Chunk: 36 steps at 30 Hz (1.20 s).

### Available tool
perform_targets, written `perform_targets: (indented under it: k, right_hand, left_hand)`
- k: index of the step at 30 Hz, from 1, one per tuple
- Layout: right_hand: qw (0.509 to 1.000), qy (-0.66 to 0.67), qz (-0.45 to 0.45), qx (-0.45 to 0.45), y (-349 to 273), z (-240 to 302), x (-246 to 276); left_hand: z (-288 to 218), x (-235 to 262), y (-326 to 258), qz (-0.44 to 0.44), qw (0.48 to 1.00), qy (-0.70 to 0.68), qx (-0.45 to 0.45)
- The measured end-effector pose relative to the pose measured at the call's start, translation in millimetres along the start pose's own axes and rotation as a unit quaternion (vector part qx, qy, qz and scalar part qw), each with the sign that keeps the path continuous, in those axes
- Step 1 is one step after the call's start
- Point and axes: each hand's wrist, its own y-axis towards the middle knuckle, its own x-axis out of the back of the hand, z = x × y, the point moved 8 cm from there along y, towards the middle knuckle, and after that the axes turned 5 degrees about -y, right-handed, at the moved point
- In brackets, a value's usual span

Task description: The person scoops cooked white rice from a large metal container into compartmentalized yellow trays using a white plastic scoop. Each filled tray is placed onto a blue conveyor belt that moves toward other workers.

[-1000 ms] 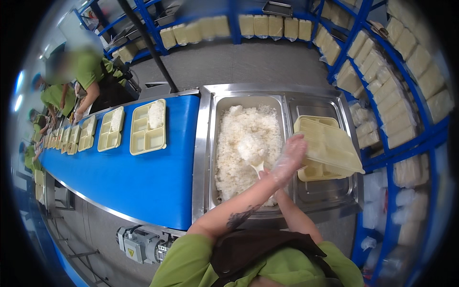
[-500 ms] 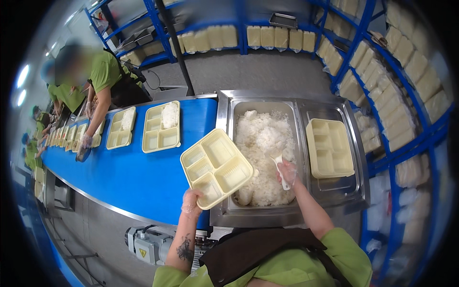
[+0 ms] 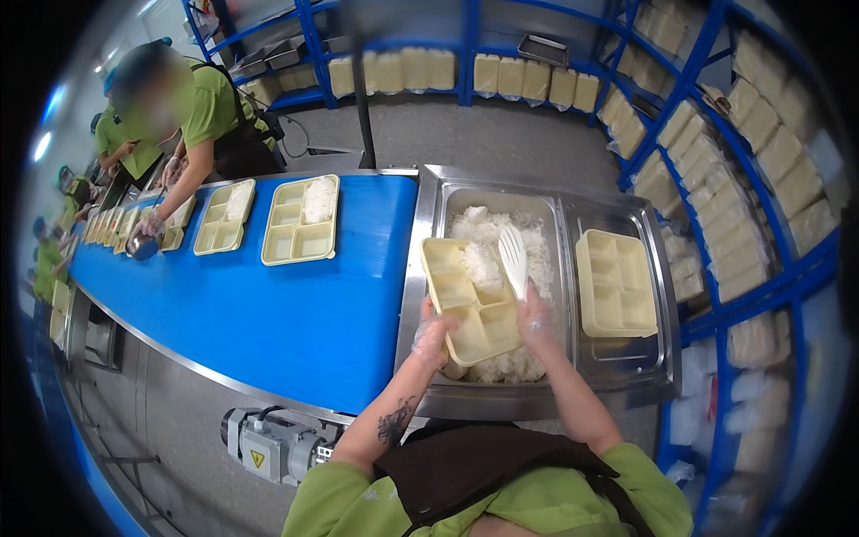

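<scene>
My left hand [image 3: 433, 337], in a clear glove, grips the near left corner of a pale yellow compartment tray [image 3: 491, 333]. The tray is tilted over a steel pan [image 3: 557, 206] of cooked rice [image 3: 530, 243]. A heap of rice [image 3: 481, 267] lies in its far right compartment. In my gloved right hand [image 3: 534, 319] is a white slotted rice paddle [image 3: 514, 255], blade up, held by its handle close to the tray's right edge. Further right, a similar tray [image 3: 617, 282] with bare compartments sits in the shallow steel well.
On the blue conveyor belt [image 3: 344, 313] at left stand trays [image 3: 301, 219] with rice in one compartment. A co-worker [image 3: 210, 116] leans over the belt with a metal bowl [image 3: 141, 244]. Blue shelves [image 3: 465, 54] with stacked trays line the back and right. A motor [image 3: 273, 447] hangs below the belt.
The tray in my left hand has moved right, over the rice pan, and now has rice in one compartment. The paddle has come up out of the rice beside it.
</scene>
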Motion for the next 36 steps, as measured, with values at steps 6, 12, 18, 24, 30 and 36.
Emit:
perform_targets:
  k: [6,12,18,24,30,36]
  right_hand:
    - [0.872,0.394,0.268,-0.115,-21.0,-9.2,-14.3]
    - [0.871,0.340,0.316,-0.164,-61.4,-12.4,-17.1]
    - [0.866,0.418,0.254,-0.105,-33.4,-7.8,-2.5]
    - [0.846,0.385,0.339,-0.143,-44.2,-15.8,-25.5]
    - [0.774,0.473,0.262,-0.331,-64.8,-117.1,-40.2]
    - [0.641,0.625,0.173,-0.411,-39.1,-131.5,-106.0]
  left_hand:
    - [-6.6,-0.2,-11.4,0.048,0.999,-0.007,0.015]
    - [-17.6,23.3,-17.8,0.029,0.999,-0.010,-0.015]
    - [-34.1,22.5,-27.0,0.046,0.995,0.083,-0.012]
    - [-29.3,89.0,-37.4,-0.041,0.999,0.015,-0.019]
    - [-92.9,197.9,-99.7,-0.201,0.979,-0.007,-0.025]
    - [-174.5,246.5,-146.2,-0.401,0.719,0.511,-0.247]
